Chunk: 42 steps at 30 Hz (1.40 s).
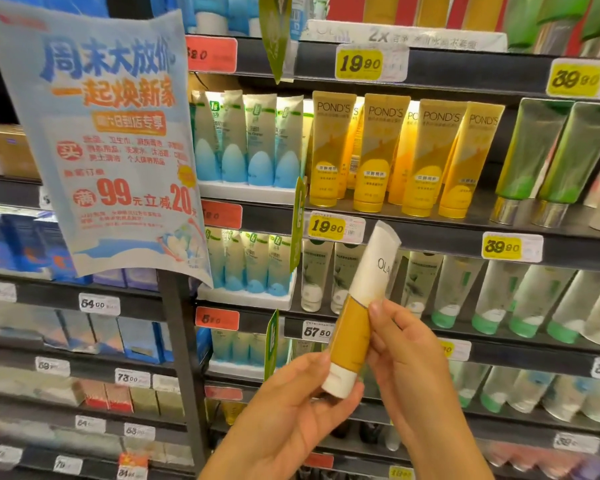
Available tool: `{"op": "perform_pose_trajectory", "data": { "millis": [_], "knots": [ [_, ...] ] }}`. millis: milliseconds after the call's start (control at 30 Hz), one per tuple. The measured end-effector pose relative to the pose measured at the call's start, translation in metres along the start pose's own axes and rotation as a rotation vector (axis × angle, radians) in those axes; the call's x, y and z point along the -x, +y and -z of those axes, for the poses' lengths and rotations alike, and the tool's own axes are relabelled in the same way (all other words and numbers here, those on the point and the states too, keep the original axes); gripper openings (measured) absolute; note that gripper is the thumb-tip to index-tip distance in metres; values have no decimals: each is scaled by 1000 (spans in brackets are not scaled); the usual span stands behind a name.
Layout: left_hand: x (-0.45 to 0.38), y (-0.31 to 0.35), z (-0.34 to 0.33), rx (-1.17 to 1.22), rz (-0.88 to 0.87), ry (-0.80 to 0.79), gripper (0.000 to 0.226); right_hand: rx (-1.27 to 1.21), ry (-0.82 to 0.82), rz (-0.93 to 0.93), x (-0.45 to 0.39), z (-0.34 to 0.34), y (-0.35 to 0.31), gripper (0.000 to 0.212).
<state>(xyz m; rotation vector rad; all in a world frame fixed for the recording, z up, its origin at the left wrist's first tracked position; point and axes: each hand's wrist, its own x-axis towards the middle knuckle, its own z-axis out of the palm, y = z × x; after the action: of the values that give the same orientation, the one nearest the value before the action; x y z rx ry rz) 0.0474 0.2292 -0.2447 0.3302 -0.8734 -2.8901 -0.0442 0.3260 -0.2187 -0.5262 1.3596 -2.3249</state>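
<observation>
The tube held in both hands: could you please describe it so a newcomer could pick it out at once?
Find the dark store shelves and their row of yellow POND'S tubes. Just below, in front of the shelves, the left hand and right hand hold one tilted tube, cap down. Unlike the shelved tubes, it is white above, mustard below, with a white cap.

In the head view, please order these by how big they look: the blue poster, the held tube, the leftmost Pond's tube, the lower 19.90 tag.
1. poster
2. held tube, enlarged by nearness to camera
3. leftmost Pond's tube
4. lower 19.90 tag
</observation>
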Motion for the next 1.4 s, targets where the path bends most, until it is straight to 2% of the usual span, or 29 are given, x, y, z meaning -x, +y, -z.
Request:
{"op": "perform_pose_trajectory", "data": {
  "millis": [200, 367, 467, 600, 733, 1067, 1267, 1400],
  "knots": [
    [17, 7, 8, -162, -45, 66, 40, 198, -16, 37, 16, -18, 7, 41],
    [34, 10, 25, -197, -27, 97, 45, 263, -7, 99, 34, -32, 23, 38],
    [46, 11, 33, -95, -4, 75, 36, 248, -17, 94, 42, -38, 32, 38],
    [59, 18, 40, 26, 20, 55, 25, 188, -33, 56, 47, -51, 41, 51],
    [68, 20, 52, 20, 21, 55, 26, 139, -42, 20, 53, -61, 52, 39],
    [77, 22, 66, -90, -32, 112, 39, 156, -5, 15, 55, -64, 54, 45],
    [80, 26, 60, 52, 23, 46, 30, 6, -24, 33, 55, -67, 49, 41],
    [80, 26, 60, 52, 32, 7, 32, -60, -12, 44, 56, -70, 49, 46]
  ]
}}
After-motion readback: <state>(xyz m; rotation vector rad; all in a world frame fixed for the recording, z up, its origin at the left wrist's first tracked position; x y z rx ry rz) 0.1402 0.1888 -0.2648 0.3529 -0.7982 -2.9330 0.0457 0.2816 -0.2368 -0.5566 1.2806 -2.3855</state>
